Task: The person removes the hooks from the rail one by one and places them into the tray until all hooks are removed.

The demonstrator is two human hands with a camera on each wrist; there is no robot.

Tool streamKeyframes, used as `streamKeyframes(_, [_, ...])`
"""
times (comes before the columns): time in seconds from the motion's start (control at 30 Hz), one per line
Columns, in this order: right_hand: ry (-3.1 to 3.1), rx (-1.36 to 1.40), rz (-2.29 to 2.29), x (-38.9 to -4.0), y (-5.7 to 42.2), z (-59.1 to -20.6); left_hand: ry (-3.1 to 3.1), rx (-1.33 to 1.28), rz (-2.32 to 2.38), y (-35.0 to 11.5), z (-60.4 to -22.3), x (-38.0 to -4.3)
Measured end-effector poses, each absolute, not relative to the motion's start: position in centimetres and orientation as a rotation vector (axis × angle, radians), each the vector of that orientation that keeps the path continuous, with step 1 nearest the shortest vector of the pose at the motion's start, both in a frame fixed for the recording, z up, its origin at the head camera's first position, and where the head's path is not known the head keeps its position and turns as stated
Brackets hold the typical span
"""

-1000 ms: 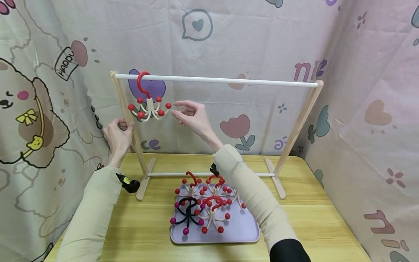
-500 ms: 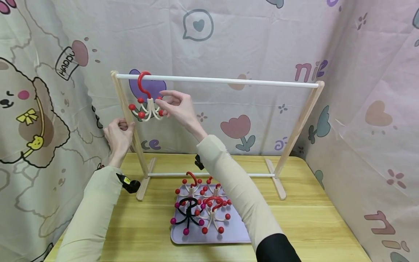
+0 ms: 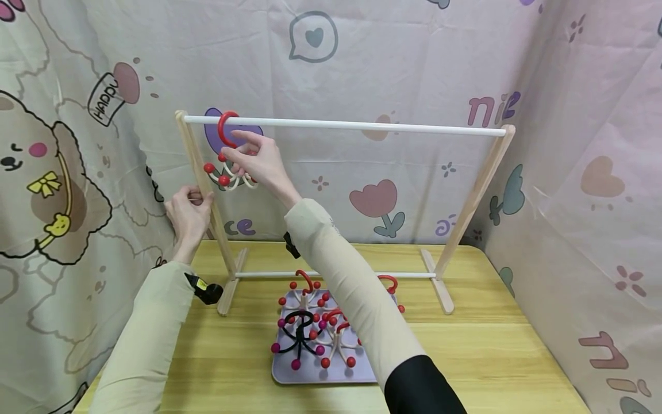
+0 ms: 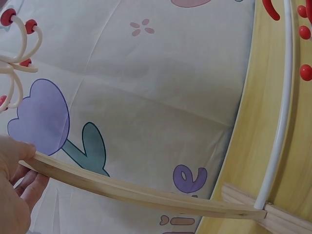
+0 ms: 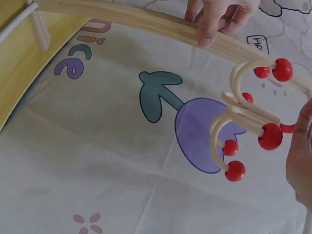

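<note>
A hanger (image 3: 224, 180) with a red hook, cream curved arms and red balls at the tips hangs near the left end of the rack's white top bar (image 3: 362, 125). My right hand (image 3: 261, 164) is at its upper part, thumb and index finger apart near the base of the hook. The hand covers the hanger's right side in the head view. In the right wrist view, its arms (image 5: 253, 117) show beside the hand's edge. My left hand (image 3: 188, 215) grips the rack's left wooden post (image 4: 122, 189) between thumb and fingers.
On the wooden table, a lilac tray (image 3: 284, 374) bears several similar red-hooked hangers and a black one (image 3: 299, 333) with magenta balls. My right forearm partly covers the tray. The rack's right post (image 3: 476, 195) stands beyond it. Printed cloth surrounds the table.
My right hand has moved left and slightly up, from beside the hanger's right balls to its hook base. The left hand keeps its grip on the post.
</note>
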State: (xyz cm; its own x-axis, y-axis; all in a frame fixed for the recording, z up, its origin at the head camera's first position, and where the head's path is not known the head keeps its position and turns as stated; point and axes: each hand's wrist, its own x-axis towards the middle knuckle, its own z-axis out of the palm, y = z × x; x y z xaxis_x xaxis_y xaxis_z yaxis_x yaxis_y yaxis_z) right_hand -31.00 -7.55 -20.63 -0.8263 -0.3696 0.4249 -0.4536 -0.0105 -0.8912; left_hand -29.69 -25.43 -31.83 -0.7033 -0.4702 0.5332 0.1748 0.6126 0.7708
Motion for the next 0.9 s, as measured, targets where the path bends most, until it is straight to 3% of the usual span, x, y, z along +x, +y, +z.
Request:
streamKeyframes(0.37, [-2.248,0.935,1.988,-31.7,-8.7,-20.5,-2.099,0.229,-1.096,-25.5,-31.6,-29.8])
streamKeyframes(0.9, [-2.182,0.664,1.779,-32.2,-8.1,-20.1,-2.099,0.229,-1.1,-25.5,-31.8,-29.8])
